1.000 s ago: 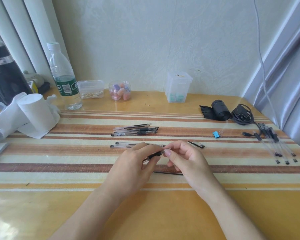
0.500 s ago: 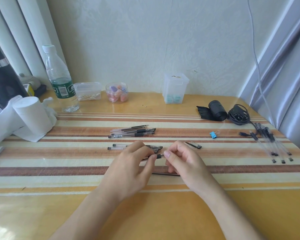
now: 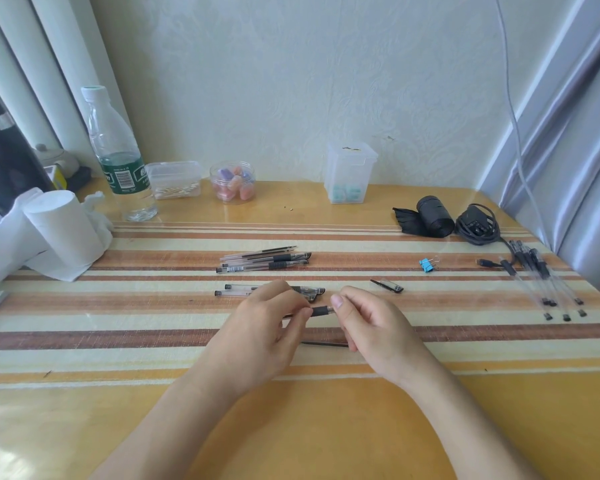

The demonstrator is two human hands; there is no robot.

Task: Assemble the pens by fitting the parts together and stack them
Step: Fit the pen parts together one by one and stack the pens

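Observation:
My left hand (image 3: 257,327) and my right hand (image 3: 371,327) meet over the striped mat, both pinching one pen (image 3: 321,311) with a black grip section, held level between them. A thin black refill (image 3: 326,344) lies on the mat under my right hand. Just behind my left hand lie two pens (image 3: 243,289) with clear barrels. Farther back sits a small stack of pens (image 3: 264,262). A loose pen cap (image 3: 387,285) lies to the right. At the far right rests a bunch of clear barrels (image 3: 548,282).
A water bottle (image 3: 118,157), a tissue roll (image 3: 63,230), a clear swab box (image 3: 174,180) and a jar of coloured bits (image 3: 232,183) stand at the back left. A plastic box (image 3: 350,173), black roll (image 3: 433,216), coiled cable (image 3: 478,226) and blue binder clip (image 3: 427,265) are back right.
Both hands have stayed on the pen and shifted slightly right and down on the mat. More of the black grip now shows between my fingertips.

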